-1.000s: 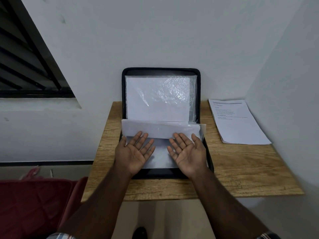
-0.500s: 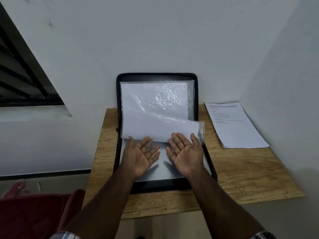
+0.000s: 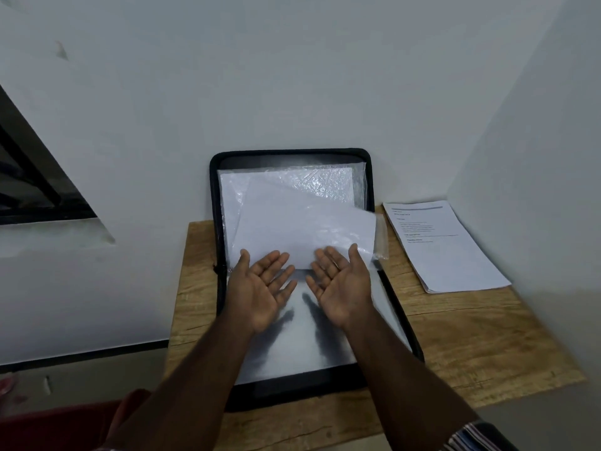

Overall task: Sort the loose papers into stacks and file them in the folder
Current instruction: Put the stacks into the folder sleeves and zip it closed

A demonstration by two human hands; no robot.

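Note:
A black zip folder (image 3: 218, 222) lies open on the wooden table (image 3: 481, 346), its back half leaning on the wall. A clear plastic sleeve with white paper (image 3: 305, 226) inside is lifted partway over toward the back half. My left hand (image 3: 263, 288) and my right hand (image 3: 341, 284) are palm up with straight fingers under the sleeve's near edge, the fingertips touching it. Below the hands a pale sleeve page (image 3: 292, 346) lies flat in the folder's near half. A stack of printed papers (image 3: 448, 249) lies on the table to the right of the folder.
White walls close in behind the table and on its right. A dark window frame (image 3: 29, 177) is at the left. A dark red seat (image 3: 58, 421) sits below the table's left front corner.
Both hands have pushed the sleeve page farther up and back, so it stands higher against the folder's rear half. The camera view has shifted slightly.

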